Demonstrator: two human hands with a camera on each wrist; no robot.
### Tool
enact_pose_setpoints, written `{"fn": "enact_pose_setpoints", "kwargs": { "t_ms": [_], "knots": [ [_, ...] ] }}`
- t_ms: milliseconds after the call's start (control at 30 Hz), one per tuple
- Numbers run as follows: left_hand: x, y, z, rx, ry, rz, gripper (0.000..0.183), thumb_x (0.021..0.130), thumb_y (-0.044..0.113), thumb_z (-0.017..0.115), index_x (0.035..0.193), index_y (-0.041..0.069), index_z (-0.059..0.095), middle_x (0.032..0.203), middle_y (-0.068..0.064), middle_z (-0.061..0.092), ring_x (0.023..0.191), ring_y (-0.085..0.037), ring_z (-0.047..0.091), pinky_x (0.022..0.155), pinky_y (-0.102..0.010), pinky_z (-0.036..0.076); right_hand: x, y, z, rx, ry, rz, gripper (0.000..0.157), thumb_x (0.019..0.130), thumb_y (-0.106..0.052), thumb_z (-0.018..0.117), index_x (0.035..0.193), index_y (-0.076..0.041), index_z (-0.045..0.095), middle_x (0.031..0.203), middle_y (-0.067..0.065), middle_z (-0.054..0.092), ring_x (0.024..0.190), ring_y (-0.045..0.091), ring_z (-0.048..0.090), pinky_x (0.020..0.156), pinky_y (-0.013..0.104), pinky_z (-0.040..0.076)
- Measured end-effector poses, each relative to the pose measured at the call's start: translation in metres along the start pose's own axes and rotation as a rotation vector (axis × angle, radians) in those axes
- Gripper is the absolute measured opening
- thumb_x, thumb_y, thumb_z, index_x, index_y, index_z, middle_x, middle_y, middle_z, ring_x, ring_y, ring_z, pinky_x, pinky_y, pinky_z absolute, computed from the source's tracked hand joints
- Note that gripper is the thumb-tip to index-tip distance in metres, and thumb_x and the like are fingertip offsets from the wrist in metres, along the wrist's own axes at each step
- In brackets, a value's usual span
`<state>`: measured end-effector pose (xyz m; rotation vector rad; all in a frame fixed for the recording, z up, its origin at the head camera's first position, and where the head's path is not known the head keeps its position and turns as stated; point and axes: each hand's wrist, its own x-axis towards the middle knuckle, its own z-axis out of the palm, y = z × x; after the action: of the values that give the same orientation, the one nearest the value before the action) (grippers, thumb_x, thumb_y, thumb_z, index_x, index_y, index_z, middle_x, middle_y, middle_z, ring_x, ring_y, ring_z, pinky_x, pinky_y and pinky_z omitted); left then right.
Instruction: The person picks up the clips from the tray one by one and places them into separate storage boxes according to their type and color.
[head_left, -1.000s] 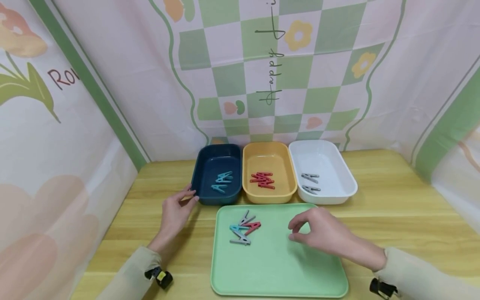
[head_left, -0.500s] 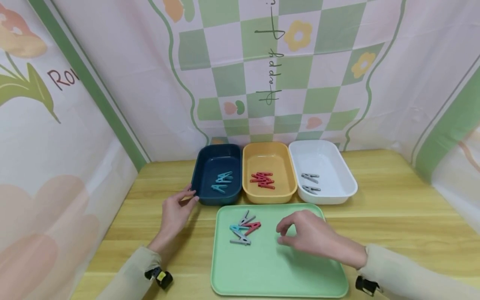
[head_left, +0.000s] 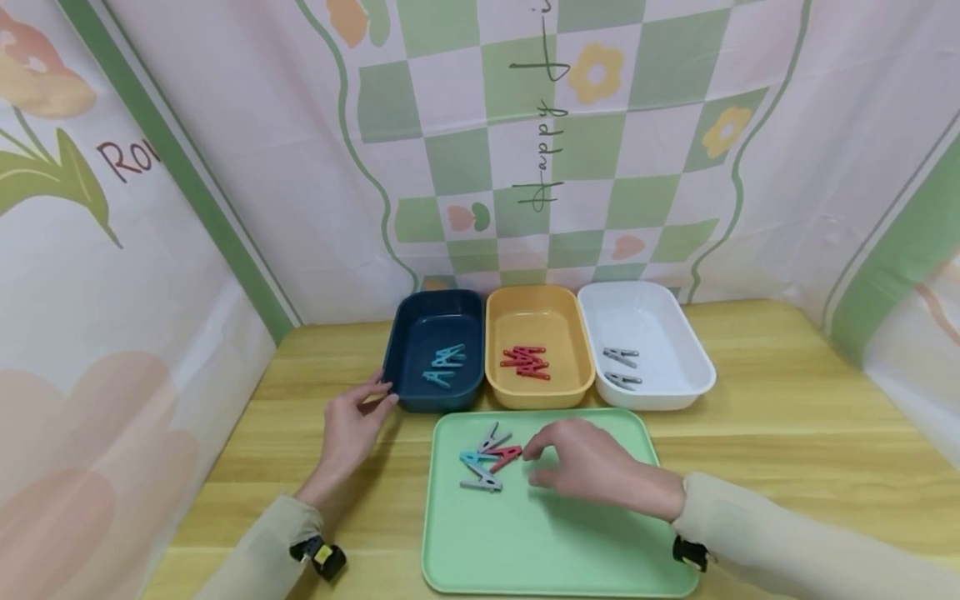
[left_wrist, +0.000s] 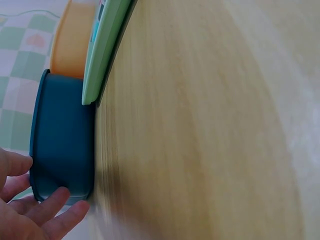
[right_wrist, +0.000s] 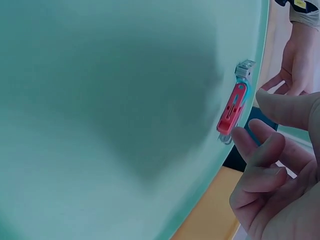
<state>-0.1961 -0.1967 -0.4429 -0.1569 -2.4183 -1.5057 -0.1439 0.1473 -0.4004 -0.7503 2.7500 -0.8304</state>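
On the green tray (head_left: 558,542) lie a red clothespin (head_left: 506,457), a light blue clothespin (head_left: 475,457) and two grey clothespins (head_left: 482,480), bunched together at the upper left. My right hand (head_left: 592,467) hovers over the tray just right of the red clothespin, thumb and forefinger apart, holding nothing. In the right wrist view the red clothespin (right_wrist: 232,109) shows close to the fingertips. With its fingers loosely spread, my left hand (head_left: 352,429) touches the near left corner of the dark blue bin (head_left: 438,400); the left wrist view shows fingers against that bin's wall (left_wrist: 65,135).
Beside the dark blue bin, which holds light blue clothespins (head_left: 447,358), stand a yellow bin (head_left: 540,400) with red clothespins (head_left: 528,362) and a white bin (head_left: 678,350) with two grey clothespins (head_left: 621,356). A patterned curtain (head_left: 562,150) hangs behind the wooden table (head_left: 795,400).
My right hand has moved left across the tray, up to the red clothespin. The left hand has stayed at the dark blue bin, and the clothespins have not moved.
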Motion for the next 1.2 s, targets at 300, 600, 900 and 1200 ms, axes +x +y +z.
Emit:
{"fn": "enact_pose_setpoints", "kwargs": {
  "t_ms": [300,600,900,1200],
  "knots": [
    [0.0,0.0,0.0,0.002,-0.005,0.004,0.025,0.096,-0.001,0.076,0.12,-0.008,0.073,0.146,-0.018,0.06,0.117,-0.035,0.07,0.087,-0.028,0.062,0.018,-0.003,0.013,-0.039,0.007,-0.073,0.032,0.083,-0.01,0.088,0.115,-0.013,0.082,0.113,0.001,0.077,0.108,0.024,0.07,0.092,0.047,0.06],
    [0.0,0.003,0.0,-0.011,-0.003,-0.016,0.026,0.097,0.001,0.076,0.121,-0.008,0.073,0.146,-0.018,0.06,0.108,-0.034,0.074,0.083,-0.026,0.062,0.025,-0.001,0.02,-0.057,0.0,-0.064,0.034,0.083,0.003,0.081,0.113,-0.014,0.083,0.102,-0.005,0.076,0.09,0.016,0.066,0.076,0.037,0.059],
    [-0.001,0.001,0.001,-0.02,0.0,-0.023,0.026,0.096,0.0,0.076,0.121,-0.008,0.073,0.146,-0.017,0.061,0.108,-0.034,0.074,0.083,-0.026,0.062,0.017,0.007,0.018,-0.076,0.004,-0.048,0.028,0.083,0.004,0.081,0.1,-0.018,0.082,0.089,-0.011,0.072,0.081,0.011,0.061,0.073,0.035,0.057],
    [0.001,0.001,0.0,-0.016,-0.002,-0.014,0.026,0.096,0.001,0.076,0.12,-0.007,0.074,0.146,-0.018,0.061,0.11,-0.034,0.073,0.085,-0.027,0.062,0.0,0.02,0.009,-0.072,0.025,0.023,0.02,0.083,-0.008,0.086,0.093,-0.024,0.081,0.081,-0.018,0.067,0.077,0.01,0.058,0.07,0.033,0.053]
  ]
}}
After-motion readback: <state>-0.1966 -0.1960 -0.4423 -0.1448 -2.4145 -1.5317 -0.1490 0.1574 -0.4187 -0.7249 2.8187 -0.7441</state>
